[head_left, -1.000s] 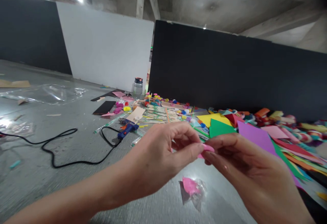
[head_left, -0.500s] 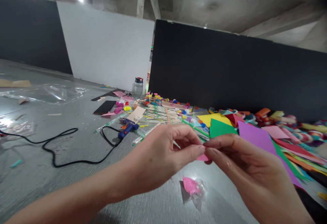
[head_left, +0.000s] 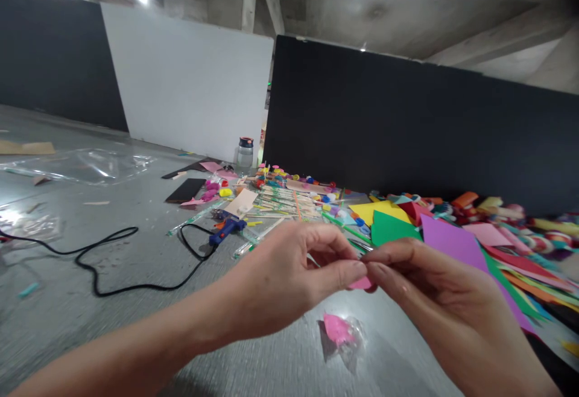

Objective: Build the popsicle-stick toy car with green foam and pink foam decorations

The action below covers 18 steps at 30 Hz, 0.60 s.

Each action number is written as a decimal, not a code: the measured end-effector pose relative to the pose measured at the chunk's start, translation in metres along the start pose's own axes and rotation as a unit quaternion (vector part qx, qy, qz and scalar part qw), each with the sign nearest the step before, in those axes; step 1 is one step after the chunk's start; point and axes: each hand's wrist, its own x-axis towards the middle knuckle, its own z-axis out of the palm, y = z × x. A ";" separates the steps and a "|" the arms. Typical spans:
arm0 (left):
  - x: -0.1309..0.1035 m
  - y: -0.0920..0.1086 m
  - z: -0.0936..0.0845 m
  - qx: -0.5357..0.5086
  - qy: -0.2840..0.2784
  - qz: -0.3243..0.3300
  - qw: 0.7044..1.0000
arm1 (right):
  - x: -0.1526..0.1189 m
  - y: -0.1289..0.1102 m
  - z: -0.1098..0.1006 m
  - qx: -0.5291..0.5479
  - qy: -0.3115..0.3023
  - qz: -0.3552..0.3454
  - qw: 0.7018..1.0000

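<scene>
Between my two hands is a small pink piece [head_left: 360,283], mostly covered by fingers; whether it is paper, foam or clay I cannot tell. My left hand [head_left: 312,264] pinches it from the left with thumb and forefinger. From the other side my right hand [head_left: 420,282] grips it the same way, the fingertips of both hands meeting. On the grey table [head_left: 253,367] just below them lies a pink lump [head_left: 338,329] in a clear plastic wrapper.
A blue glue gun [head_left: 227,230] with a black cord [head_left: 136,288] lies left of centre. Wooden sticks [head_left: 284,199] and craft bits are heaped behind my hands. Coloured sheets, among them a purple sheet [head_left: 452,243], spread to the right. A bottle [head_left: 245,152] stands by the white panel [head_left: 190,83].
My left thumb has shifted slightly to the right over the pink piece. Both hands keep their pinch, and the things on the table stay where they were.
</scene>
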 end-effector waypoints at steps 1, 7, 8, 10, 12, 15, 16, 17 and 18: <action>0.000 -0.001 0.000 0.000 0.003 0.004 1.000 | 0.000 0.000 0.000 -0.004 0.000 -0.005 1.000; 0.001 -0.005 0.001 -0.018 0.021 0.017 0.999 | 0.002 0.002 -0.004 -0.019 0.037 -0.033 0.999; 0.001 -0.005 0.001 -0.021 0.022 0.015 0.999 | 0.002 0.003 -0.004 -0.014 0.032 -0.027 0.999; 0.001 -0.005 0.001 -0.028 0.021 0.011 0.999 | 0.003 0.003 -0.004 0.002 0.011 -0.003 1.000; 0.001 -0.004 0.000 -0.033 0.014 0.004 0.999 | 0.002 0.003 -0.004 0.014 -0.005 0.021 1.000; 0.001 -0.002 -0.002 -0.045 -0.008 -0.011 0.999 | 0.001 0.000 -0.003 0.008 0.016 0.030 0.999; 0.001 -0.002 -0.002 -0.051 -0.013 -0.017 0.998 | 0.001 -0.002 -0.003 -0.002 0.029 0.022 0.999; 0.001 -0.001 -0.003 -0.059 -0.017 -0.021 0.998 | 0.001 -0.003 -0.003 -0.013 0.037 0.011 0.999; 0.001 -0.001 -0.004 -0.068 -0.019 -0.023 0.997 | 0.001 -0.003 -0.003 -0.024 0.042 -0.001 0.999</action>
